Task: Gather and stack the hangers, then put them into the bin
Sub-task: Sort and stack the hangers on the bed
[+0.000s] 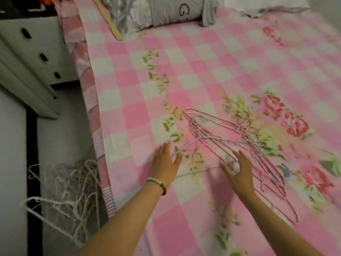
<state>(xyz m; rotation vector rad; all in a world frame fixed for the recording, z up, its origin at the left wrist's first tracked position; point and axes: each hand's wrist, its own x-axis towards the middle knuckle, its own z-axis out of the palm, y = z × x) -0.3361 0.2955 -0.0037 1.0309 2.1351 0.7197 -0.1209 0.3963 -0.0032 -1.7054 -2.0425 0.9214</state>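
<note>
Several thin pink wire hangers [230, 143] lie in a loose tangle on the pink checked bedspread [203, 71]. One pale hanger [186, 146] lies at the pile's left side. My left hand [165, 163], with a bead bracelet on the wrist, hovers with fingers spread just left of that pale hanger. Over the near edge of the pile my right hand [238, 169] spreads its fingers, holding nothing. Beside the bed on the floor, a bin [60, 189] with see-through walls holds a mass of white hangers.
A white drawer unit [27, 58] stands left of the bed. A wooden hanger [108, 19] and grey pillows [166, 12] lie at the head of the bed. The image is blurred by motion.
</note>
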